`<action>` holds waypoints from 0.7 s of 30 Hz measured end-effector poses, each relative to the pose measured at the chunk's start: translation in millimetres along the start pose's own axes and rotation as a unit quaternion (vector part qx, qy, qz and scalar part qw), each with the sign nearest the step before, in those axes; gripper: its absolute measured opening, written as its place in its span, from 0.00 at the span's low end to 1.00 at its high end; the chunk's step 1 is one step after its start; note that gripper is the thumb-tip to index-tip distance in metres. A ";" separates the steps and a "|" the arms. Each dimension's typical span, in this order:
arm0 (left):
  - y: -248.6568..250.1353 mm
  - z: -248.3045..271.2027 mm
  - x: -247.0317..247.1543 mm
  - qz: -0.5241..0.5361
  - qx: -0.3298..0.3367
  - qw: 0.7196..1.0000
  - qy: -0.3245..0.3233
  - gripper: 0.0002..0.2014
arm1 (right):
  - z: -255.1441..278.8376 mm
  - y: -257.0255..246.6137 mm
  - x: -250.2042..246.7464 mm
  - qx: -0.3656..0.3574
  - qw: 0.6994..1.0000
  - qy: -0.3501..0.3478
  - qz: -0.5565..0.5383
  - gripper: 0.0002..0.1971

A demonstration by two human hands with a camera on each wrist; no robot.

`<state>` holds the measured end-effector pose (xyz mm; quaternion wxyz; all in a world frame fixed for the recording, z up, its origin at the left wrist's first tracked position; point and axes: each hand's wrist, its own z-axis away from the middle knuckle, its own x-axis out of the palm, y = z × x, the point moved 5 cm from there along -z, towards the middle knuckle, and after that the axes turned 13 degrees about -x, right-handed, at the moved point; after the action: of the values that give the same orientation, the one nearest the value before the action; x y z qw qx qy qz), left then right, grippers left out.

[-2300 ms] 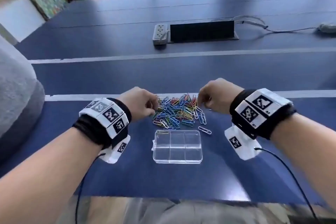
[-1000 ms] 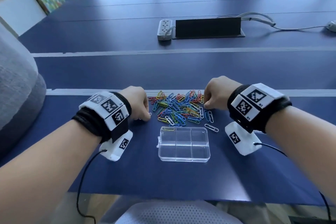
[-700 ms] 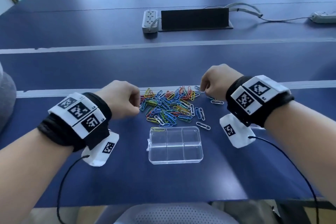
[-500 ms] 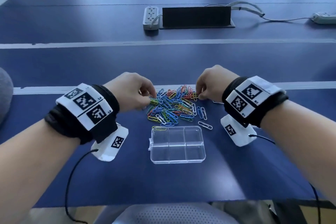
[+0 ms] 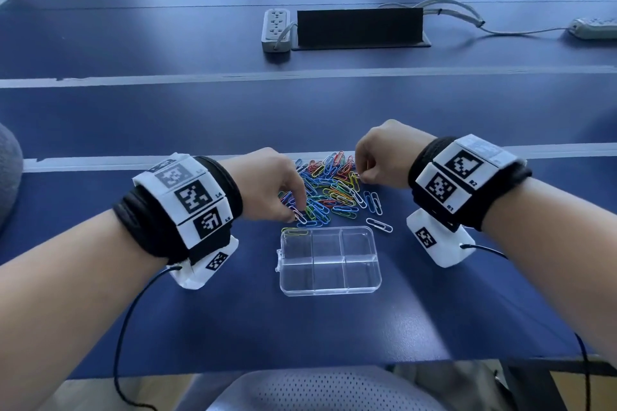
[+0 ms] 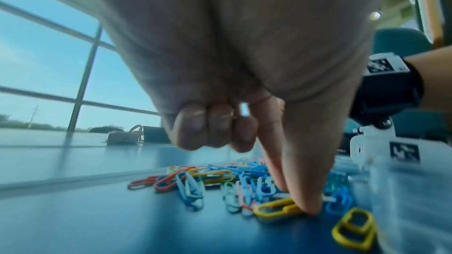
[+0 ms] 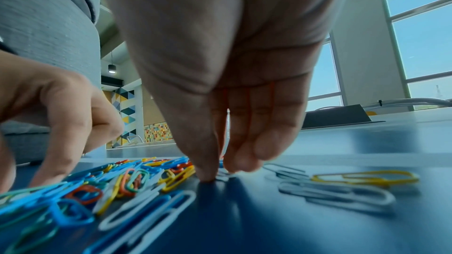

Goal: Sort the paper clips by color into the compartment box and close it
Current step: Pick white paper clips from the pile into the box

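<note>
Here, I see the paper clips (image 5: 329, 192) heaped in a mixed pile of blue, yellow, red, green and white, too many and too tangled for me to count, near the front edge of the blue table (image 5: 334, 117). Just in front of the pile sits the clear compartment box (image 5: 329, 260), open, six cells in two rows of three; one yellow clip (image 5: 295, 231) lies at its far left cell. My left hand (image 5: 267, 188) has thumb and forefinger down on a yellow clip (image 6: 277, 208) at the pile's near left side, the other fingers curled. My right hand (image 5: 384, 157) brings thumb and fingertips together at the pile's far right edge; whether they hold a clip I cannot tell. One white clip (image 5: 379, 224) lies apart by the box's far right corner. Farther back, one power strip (image 5: 276, 29) and one black panel (image 5: 360, 28).
</note>
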<state>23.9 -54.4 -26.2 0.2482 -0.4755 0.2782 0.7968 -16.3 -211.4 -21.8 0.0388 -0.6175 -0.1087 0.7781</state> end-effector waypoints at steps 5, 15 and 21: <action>5.4 -1.2 0.1 -0.042 0.027 0.998 0.029 0.06 | 3.4 7.4 -4.9 0.019 1.000 0.004 -0.022 0.02; -3.4 -5.3 -5.5 0.063 0.006 0.998 0.030 0.04 | 4.6 2.6 1.8 0.031 0.999 -0.029 0.013 0.07; -11.7 -6.1 -3.5 0.144 -0.047 0.988 0.003 0.06 | 4.4 1.4 -0.6 0.023 1.000 -0.017 -0.007 0.02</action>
<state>36.9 -50.6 -27.9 0.1074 -0.4439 0.3072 0.8349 -20.4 -213.4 -20.6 0.0567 -0.6022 -0.0958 0.7906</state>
